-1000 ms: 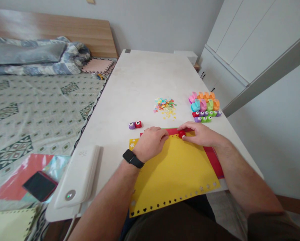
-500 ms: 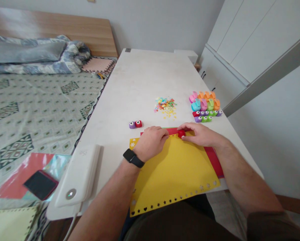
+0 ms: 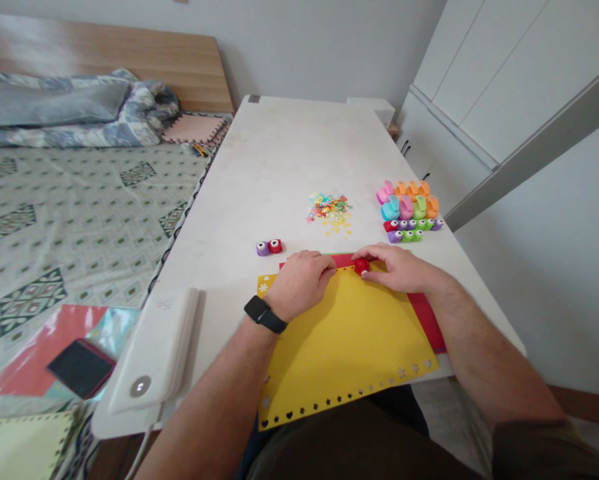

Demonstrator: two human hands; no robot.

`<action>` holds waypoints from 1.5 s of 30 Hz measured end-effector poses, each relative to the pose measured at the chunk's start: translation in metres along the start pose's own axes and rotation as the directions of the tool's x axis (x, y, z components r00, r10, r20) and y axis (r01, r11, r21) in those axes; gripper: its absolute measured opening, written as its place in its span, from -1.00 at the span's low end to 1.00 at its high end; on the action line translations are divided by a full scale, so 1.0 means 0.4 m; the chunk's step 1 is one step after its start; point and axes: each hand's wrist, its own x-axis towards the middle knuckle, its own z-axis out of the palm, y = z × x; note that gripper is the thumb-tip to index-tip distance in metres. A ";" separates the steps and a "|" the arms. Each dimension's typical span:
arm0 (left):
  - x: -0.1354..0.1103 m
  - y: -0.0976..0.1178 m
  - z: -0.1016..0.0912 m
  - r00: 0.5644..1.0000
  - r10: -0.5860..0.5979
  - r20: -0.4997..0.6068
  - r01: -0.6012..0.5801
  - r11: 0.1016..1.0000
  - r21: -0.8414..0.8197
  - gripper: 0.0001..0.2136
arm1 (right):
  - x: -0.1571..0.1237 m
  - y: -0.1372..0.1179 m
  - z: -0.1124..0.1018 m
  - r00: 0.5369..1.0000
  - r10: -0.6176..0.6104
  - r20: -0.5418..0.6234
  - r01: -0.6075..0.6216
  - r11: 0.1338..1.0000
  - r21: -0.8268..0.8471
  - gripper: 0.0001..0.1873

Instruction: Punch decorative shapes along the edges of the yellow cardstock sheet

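Observation:
A yellow sheet of paper (image 3: 349, 327) lies in front of me, with small hearts, stars and flowers punched along its near edge and corners. My right hand (image 3: 399, 267) is closed around a small red craft punch (image 3: 361, 267) at the sheet's far edge. To the left of it, my left hand (image 3: 304, 280) has its fingers curled and pinched on that same far edge; the fingertips are partly hidden. Red paper (image 3: 427, 320) shows from underneath. Two more punches, a purple one (image 3: 262, 249) and a red one (image 3: 275, 247), stand beyond my left hand.
Colourful paper cut-outs (image 3: 329, 208) are heaped mid-table. Several large punches (image 3: 404, 207) and small punches (image 3: 413, 227) stand in rows at the right edge. A white device (image 3: 154, 347) with a cable sits at the left edge, next to a bed holding a phone (image 3: 81, 368).
Both hands stay almost in place, with the red punch still at the far edge of the yellow sheet. The whole view has shifted very slightly.

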 end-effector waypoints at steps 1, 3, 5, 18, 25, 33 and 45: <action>0.000 0.000 0.000 1.000 -0.001 0.001 0.001 1.000 -0.001 -0.79 | 0.000 0.001 0.001 1.000 -0.001 -0.002 0.001 1.000 0.000 -0.60; -0.001 0.000 0.000 1.000 0.001 0.000 -0.001 1.000 -0.001 -0.79 | 0.000 0.003 0.003 1.000 -0.008 -0.002 0.008 1.000 -0.006 -0.60; -0.002 -0.001 0.000 1.000 0.004 0.000 -0.004 1.000 0.004 -0.79 | -0.001 0.005 0.005 1.000 -0.014 0.003 0.014 1.000 -0.021 -0.59; -0.002 -0.001 0.002 1.000 0.015 -0.003 -0.015 1.000 0.021 -0.80 | 0.003 -0.008 0.005 1.000 0.022 0.004 -0.022 0.998 -0.055 -0.63; -0.003 0.001 0.002 1.000 0.013 -0.006 -0.013 1.000 0.017 -0.80 | 0.004 -0.010 0.000 1.000 -0.001 0.017 0.001 0.999 -0.038 -0.63; -0.002 0.003 -0.001 1.000 0.009 -0.002 -0.009 1.000 0.006 -0.80 | 0.002 -0.002 0.004 1.000 -0.005 0.008 0.005 0.999 -0.047 -0.61; -0.003 0.001 -0.001 1.000 0.009 -0.007 -0.009 1.000 0.002 -0.79 | 0.009 -0.014 0.015 0.999 0.004 -0.032 -0.006 0.998 -0.060 -0.74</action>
